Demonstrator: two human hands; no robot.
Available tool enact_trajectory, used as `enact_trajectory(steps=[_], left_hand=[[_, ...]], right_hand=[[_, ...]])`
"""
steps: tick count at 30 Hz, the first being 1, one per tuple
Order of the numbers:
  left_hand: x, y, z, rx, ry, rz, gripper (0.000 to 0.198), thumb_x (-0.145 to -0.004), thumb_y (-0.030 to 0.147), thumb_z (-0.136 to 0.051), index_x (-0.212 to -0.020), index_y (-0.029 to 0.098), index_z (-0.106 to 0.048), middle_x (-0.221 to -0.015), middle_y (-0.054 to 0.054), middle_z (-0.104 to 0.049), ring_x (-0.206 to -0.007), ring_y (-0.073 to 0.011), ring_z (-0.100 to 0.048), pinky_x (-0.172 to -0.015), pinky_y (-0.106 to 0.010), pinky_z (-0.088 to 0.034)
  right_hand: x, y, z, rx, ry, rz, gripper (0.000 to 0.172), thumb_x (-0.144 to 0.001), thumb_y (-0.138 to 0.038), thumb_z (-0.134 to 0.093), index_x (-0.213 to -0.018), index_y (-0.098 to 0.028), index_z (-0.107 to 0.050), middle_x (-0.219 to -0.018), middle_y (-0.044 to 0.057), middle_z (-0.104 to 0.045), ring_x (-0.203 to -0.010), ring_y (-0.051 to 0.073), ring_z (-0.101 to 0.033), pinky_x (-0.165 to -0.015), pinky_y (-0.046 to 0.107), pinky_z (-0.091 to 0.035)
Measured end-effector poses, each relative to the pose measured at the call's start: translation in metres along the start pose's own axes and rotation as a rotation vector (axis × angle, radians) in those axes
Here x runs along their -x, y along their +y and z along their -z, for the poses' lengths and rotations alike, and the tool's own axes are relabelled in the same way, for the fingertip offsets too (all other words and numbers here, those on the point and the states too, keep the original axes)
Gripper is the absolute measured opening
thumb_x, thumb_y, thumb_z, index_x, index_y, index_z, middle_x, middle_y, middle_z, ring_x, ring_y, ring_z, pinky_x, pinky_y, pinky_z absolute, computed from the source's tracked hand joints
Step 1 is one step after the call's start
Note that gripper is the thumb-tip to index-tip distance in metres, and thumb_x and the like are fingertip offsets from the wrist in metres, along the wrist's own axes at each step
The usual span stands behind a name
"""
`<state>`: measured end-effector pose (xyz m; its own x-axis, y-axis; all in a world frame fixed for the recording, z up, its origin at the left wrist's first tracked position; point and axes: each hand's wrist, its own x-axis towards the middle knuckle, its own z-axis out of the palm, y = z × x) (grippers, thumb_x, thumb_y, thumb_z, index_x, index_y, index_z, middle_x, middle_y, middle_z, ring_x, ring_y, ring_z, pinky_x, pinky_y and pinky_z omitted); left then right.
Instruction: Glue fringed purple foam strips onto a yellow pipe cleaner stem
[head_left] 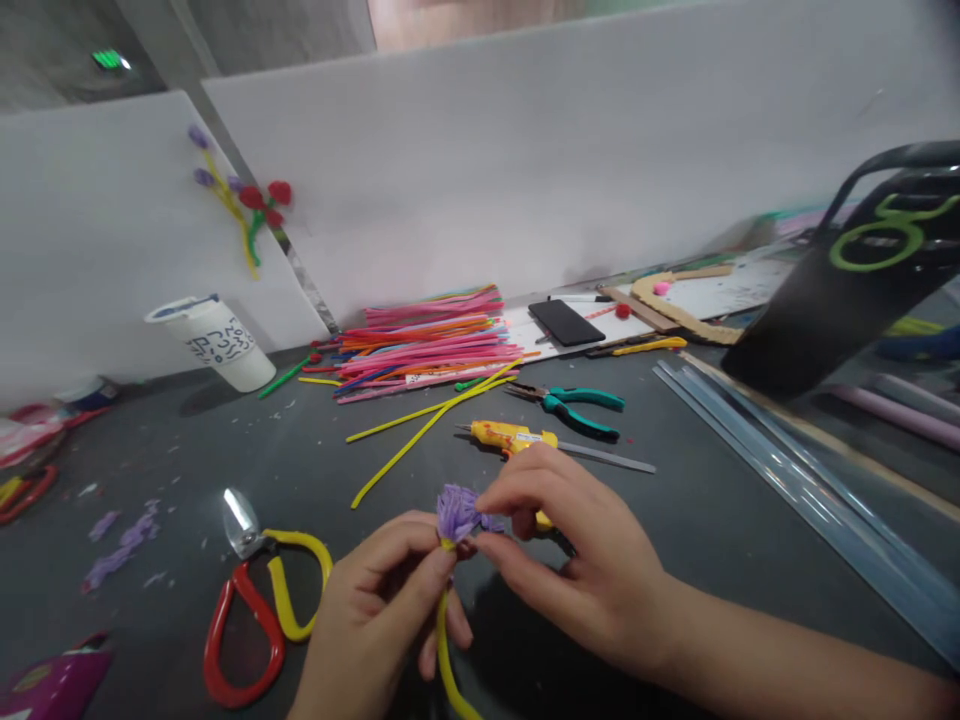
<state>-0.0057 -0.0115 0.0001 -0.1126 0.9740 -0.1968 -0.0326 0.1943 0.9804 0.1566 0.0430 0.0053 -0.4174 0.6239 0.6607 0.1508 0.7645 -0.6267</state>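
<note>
White partition panels (570, 150) stand behind a dark grey table (712, 510) (matte, evenly lit). Above them, a grey wall (247, 30) carries a small green light (110, 60).

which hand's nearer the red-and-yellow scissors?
Left. The left hand, pinching the yellow stem, sits just right of the scissors handles without touching them. The right hand, pinching the purple tuft, lies further right, beyond the left hand.

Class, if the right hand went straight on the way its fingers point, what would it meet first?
The purple tuft, which the right hand touches; beyond that, probably the left hand.
</note>
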Motion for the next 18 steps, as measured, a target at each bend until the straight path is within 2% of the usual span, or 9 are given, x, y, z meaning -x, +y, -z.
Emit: enact_trajectory(steps=[5,11,14,18], left_hand=[[0.0061,0.0011,-0.0037,-0.102,0.065,-0.135,0.014,-0.072,0.033,-0.068,-0.067,0.02,-0.07,-0.074,-0.003,-0.069,-0.035,-0.006,-0.047,-0.034,-0.018,-0.035],[0.0092,-0.0005,-0.002,-0.211,0.066,-0.204,0.011,-0.076,0.033,-0.064,-0.074,0.025,-0.071,-0.062,-0.001,-0.063,-0.038,-0.0097,-0.047,-0.037,-0.021,-0.036],[0.0101,-0.0016,-0.0008,-0.274,0.083,-0.255,0.011,-0.078,0.032,-0.062,-0.074,0.026,-0.072,-0.059,-0.002,-0.061,-0.046,-0.0139,-0.051,-0.041,-0.022,-0.037],[0.0101,-0.0016,0.0014,-0.4,0.095,-0.347,0.014,-0.079,0.028,-0.061,-0.071,0.025,-0.072,-0.067,-0.004,-0.065,-0.054,-0.0167,-0.055,-0.051,-0.025,-0.042]], right_hand=[[0.003,0.0003,-0.0022,0.016,-0.043,0.048,0.009,-0.087,-0.013,-0.055,-0.093,-0.02,-0.057,-0.08,0.002,-0.057,-0.07,0.013,-0.052,-0.063,0.023,-0.046],[0.0022,-0.0015,-0.0007,0.01,-0.045,0.058,0.008,-0.086,-0.011,-0.056,-0.091,-0.016,-0.058,-0.078,0.002,-0.057,-0.069,0.012,-0.052,-0.063,0.022,-0.045],[0.0019,-0.0022,0.0,-0.004,-0.038,0.064,0.008,-0.085,-0.01,-0.056,-0.09,-0.016,-0.058,-0.077,0.002,-0.056,-0.069,0.012,-0.052,-0.064,0.022,-0.045],[0.002,-0.002,0.0006,0.01,-0.058,0.063,0.009,-0.086,-0.01,-0.054,-0.091,-0.017,-0.057,-0.076,0.002,-0.057,-0.068,0.013,-0.051,-0.062,0.023,-0.045]])
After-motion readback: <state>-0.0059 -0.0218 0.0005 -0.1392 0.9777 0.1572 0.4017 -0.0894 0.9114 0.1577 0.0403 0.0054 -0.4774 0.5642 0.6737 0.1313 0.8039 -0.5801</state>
